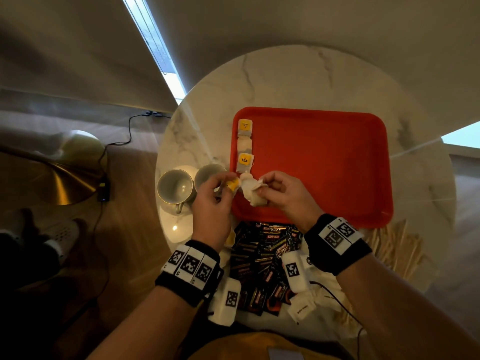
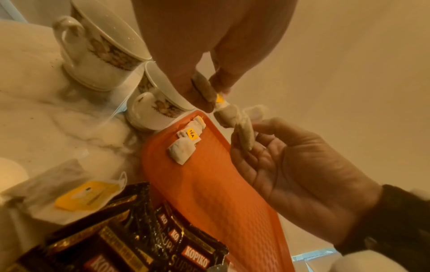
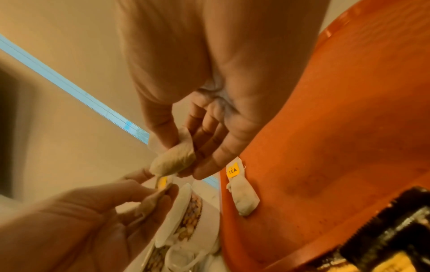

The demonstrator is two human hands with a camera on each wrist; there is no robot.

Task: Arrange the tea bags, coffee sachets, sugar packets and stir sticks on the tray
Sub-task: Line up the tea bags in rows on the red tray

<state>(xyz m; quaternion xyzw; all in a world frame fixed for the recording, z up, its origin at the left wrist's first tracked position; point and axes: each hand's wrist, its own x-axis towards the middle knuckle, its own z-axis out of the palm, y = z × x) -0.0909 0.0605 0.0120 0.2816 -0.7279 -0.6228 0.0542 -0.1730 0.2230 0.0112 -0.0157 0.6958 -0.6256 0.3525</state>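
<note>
- A round white marble table (image 1: 298,81) stands on a brown wood floor (image 1: 124,224), with a gold lamp base (image 1: 59,183) and a black cable (image 1: 122,136) on the floor to the left.
- The left hand (image 1: 211,201) is up over the near left corner of the tray. Its fingers pinch a yellow tag (image 1: 232,185).
- The right hand (image 1: 283,193) is just beside it. Its thumb and fingers pinch a white tea bag (image 1: 253,194) held in the air over the tray.
- The held tea bag and the yellow tag sit close together between the two hands.
- The red tray (image 1: 324,165) lies flat in the middle of the table.
- Three tea bags (image 1: 244,145) lie in a row along the left edge of the tray, from far to near.
- Two white cups (image 1: 189,184) stand side by side, left of the tray.
- Black coffee sachets (image 1: 265,258) lie in a pile on the table, near the tray's near edge, between the two wrists.
- Wooden stir sticks (image 1: 394,248) lie on the table at the near right.
- One more tea bag with a yellow tag (image 2: 76,195) lies on the table beside the sachets.
</note>
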